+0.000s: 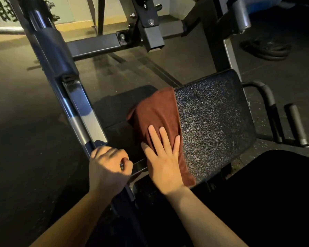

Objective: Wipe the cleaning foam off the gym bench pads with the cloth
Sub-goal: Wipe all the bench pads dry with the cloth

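While pressing flat-fingered with right hand [165,161] on cloth [157,120], wiping mid-stroke across bench pad [212,122]; left hand [108,166] gripping frame bar [82,111]. Next, probably sweeping toward three o'clock over speckled foam [219,107].

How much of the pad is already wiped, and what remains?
Done: cannot tell. In hand: right hand presses the cloth flat on the pad's left part; left hand grips the frame. Left: the pad right of the cloth is speckled white.

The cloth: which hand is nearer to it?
Right. The right hand presses flat on the cloth; the left hand grips the frame beside it, apart from the cloth.
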The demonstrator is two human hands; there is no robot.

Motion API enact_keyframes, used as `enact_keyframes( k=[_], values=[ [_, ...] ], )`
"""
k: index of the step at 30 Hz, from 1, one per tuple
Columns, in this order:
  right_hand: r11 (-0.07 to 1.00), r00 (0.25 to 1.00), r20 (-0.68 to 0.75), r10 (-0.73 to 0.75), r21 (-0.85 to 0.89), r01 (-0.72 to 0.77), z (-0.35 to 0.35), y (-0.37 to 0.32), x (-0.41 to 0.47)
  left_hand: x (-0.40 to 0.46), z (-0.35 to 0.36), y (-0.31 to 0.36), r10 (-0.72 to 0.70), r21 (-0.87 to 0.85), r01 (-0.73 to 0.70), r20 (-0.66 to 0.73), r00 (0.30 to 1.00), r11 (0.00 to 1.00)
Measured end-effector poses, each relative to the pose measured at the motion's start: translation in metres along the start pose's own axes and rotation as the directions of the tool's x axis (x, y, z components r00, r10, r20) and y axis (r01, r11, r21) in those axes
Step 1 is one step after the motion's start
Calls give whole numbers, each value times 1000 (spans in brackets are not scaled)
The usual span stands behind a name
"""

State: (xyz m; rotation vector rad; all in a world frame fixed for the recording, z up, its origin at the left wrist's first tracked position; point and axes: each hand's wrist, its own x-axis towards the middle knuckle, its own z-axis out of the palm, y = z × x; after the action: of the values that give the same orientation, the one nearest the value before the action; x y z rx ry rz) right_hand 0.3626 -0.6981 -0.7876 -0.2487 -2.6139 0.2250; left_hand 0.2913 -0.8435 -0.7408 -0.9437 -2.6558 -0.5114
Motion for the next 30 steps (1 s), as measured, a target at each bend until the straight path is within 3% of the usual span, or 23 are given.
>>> enact_keyframes(
  k=[5,18,24,30],
  values=[
    [994,999,36,34,-109,-30,8,0,-39,2,4,-4,21,-86,-25,-40,999,996],
    [993,991,-116,67,-86,-77,-14,-17,106,0,-1,-4,49,-20,-48,33,998,999],
    [982,977,-111,182,-26,-185,-2,-15,51,0,2,-5,34,-36,-33,5,999,999],
    [926,928,14,373,-68,-372,11,-14,-44,0,4,-4,23,-44,-24,-39,999,999]
  ],
)
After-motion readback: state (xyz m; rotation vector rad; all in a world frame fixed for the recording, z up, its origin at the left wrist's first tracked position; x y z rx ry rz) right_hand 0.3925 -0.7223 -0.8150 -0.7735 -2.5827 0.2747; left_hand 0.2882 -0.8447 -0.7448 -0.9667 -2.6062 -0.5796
